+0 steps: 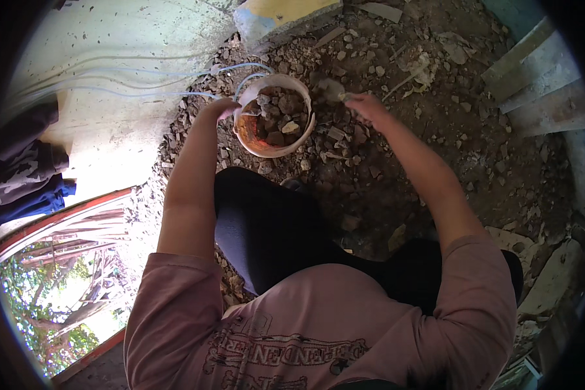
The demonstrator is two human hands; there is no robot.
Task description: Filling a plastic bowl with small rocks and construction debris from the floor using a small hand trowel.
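Reaching forward to a bucket (246, 126) of rubble (283, 108)

The left hand (227, 109), its arm stretched forward, meets the bucket's left rim; whether its fingers grip, I cannot tell. The right hand (368, 109) closes its fingers on a blurred, pale tool (332, 90) just right of the bucket. Pale-rimmed, orange-stained inside, the bucket sits ahead of the knees, its rubble brown and grey. A pale wall (127, 39) borders the left; debris-strewn ground (445, 172) opens rightward.

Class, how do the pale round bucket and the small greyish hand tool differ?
The pale round bucket is wide; the small greyish hand tool is far smaller. The bucket stands on the rubble-strewn ground; the right hand holds the tool. The bucket, holding brown rubble, shows clearly; the tool is blurred.
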